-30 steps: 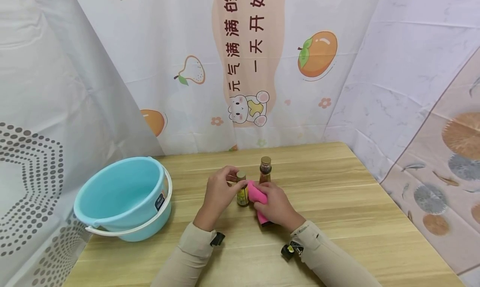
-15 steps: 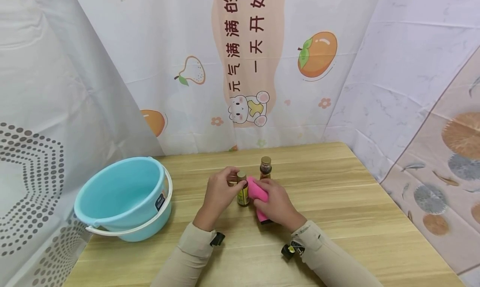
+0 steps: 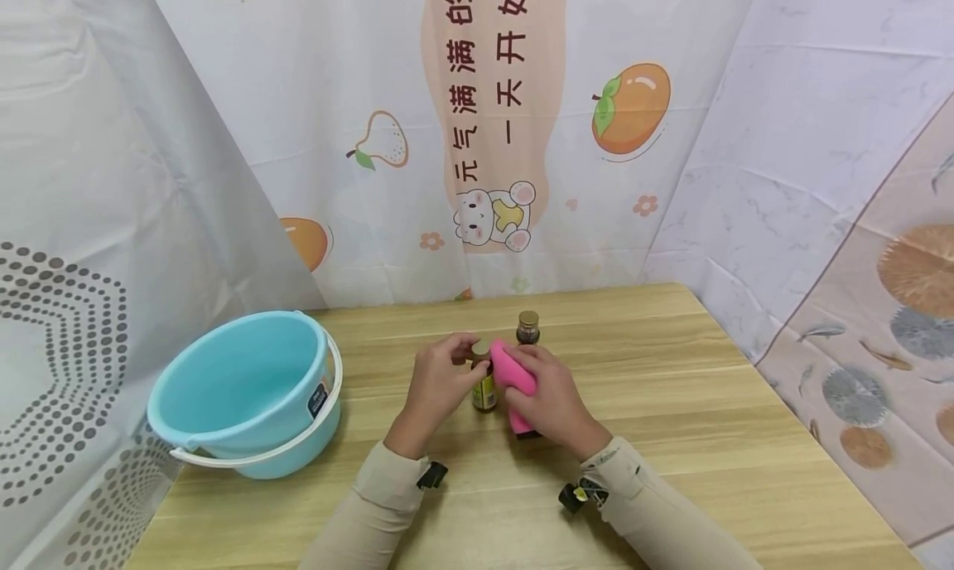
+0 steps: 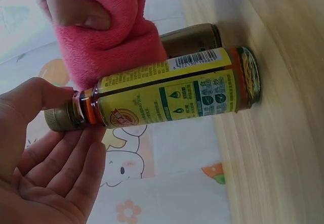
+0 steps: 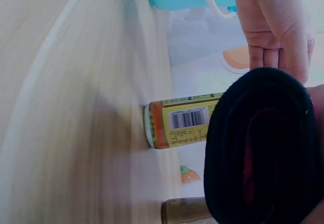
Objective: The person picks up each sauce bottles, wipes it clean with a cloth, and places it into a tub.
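Observation:
A small glass bottle with a yellow label and gold cap stands upright on the wooden table. My left hand pinches it at the neck, just below the cap, thumb on one side and fingers on the other, as the left wrist view shows. A folded pink cloth is gripped in my right hand and lies against the bottle's label side near the shoulder. From the right wrist view the cloth's dark underside faces the camera and hides the bottle's upper part.
A second gold-capped bottle stands just behind my right hand, partly hidden. On the table's left is a light blue bucket with a white handle. Printed curtains hang behind the table.
The pink cloth and right hand have shifted slightly up along the bottle, covering more of the second bottle. The left hand keeps its hold on the neck, barely moving.

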{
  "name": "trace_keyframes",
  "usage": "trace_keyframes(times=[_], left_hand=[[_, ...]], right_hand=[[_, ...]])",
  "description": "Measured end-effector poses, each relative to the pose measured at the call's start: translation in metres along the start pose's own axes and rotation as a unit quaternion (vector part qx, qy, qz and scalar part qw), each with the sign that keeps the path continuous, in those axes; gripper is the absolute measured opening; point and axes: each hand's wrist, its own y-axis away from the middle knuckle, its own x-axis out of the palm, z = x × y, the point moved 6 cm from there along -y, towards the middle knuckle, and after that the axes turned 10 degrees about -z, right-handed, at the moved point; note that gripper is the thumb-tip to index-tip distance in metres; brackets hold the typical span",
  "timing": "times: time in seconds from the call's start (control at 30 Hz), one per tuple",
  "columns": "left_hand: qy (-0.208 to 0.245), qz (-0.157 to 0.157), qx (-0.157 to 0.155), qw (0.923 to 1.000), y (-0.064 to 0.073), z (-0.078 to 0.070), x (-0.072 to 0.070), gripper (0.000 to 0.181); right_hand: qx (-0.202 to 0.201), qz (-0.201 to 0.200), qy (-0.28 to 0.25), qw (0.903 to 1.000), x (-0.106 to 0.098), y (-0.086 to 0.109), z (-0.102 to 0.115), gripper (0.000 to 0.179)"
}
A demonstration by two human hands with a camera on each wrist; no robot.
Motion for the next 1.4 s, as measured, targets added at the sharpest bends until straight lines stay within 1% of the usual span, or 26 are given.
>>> trace_keyframes(times=[0.1, 0.2, 0.3, 0.4, 0.5, 0.67, 0.77, 0.93, 1.07, 1.23, 1.3, 1.4], left_hand=[[0.008, -0.016, -0.007, 0.9998, -0.001, -0.001, -0.006, 0.030], [0.013, -0.030, -0.013, 0.9994, -0.004, -0.004, -0.015, 0.028], [0.022, -0.038, -0.003, 0.9991, -0.013, -0.012, -0.027, 0.027], [0.026, -0.042, 0.009, 0.9987, -0.023, -0.023, -0.044, 0.027], [0.008, -0.044, 0.010, 0.9989, -0.034, -0.034, -0.067, 0.029], [-0.041, -0.052, -0.002, 0.9978, -0.050, -0.051, -0.113, 0.030], [-0.058, -0.053, -0.013, 0.9968, -0.059, -0.058, -0.140, 0.030], [-0.077, -0.053, -0.025, 0.9953, -0.075, -0.065, -0.183, 0.031], [-0.097, -0.053, -0.047, 0.9927, -0.085, -0.064, -0.217, 0.037], [-0.136, -0.055, -0.073, 0.9865, -0.095, -0.057, -0.258, 0.043], [-0.145, -0.050, -0.086, 0.9844, -0.097, -0.052, -0.272, 0.046], [-0.150, -0.038, -0.113, 0.9814, -0.099, -0.040, -0.289, 0.049]], right_hand=[[-0.008, -0.008, -0.012, 0.9999, -0.003, -0.002, 0.004, 0.061], [-0.011, -0.013, -0.016, 0.9997, -0.005, -0.003, 0.006, 0.060], [-0.009, -0.015, -0.009, 0.9998, -0.007, -0.004, 0.005, 0.060], [-0.003, -0.012, 0.000, 0.9999, -0.008, -0.003, 0.003, 0.060], [0.001, -0.011, -0.001, 0.9999, -0.009, -0.002, 0.002, 0.060], [0.000, -0.009, -0.007, 0.9999, -0.007, -0.003, 0.003, 0.060], [0.000, -0.007, -0.008, 0.9999, -0.004, -0.004, 0.003, 0.059], [0.003, -0.003, -0.008, 1.0000, 0.000, -0.003, 0.003, 0.059], [0.007, 0.003, -0.007, 0.9999, 0.001, -0.001, 0.004, 0.061], [0.008, 0.003, -0.006, 0.9999, 0.002, 0.001, 0.006, 0.062], [0.008, 0.003, -0.003, 1.0000, 0.002, 0.002, 0.007, 0.062], [0.014, 0.010, 0.000, 0.9999, 0.004, 0.003, 0.006, 0.062]])
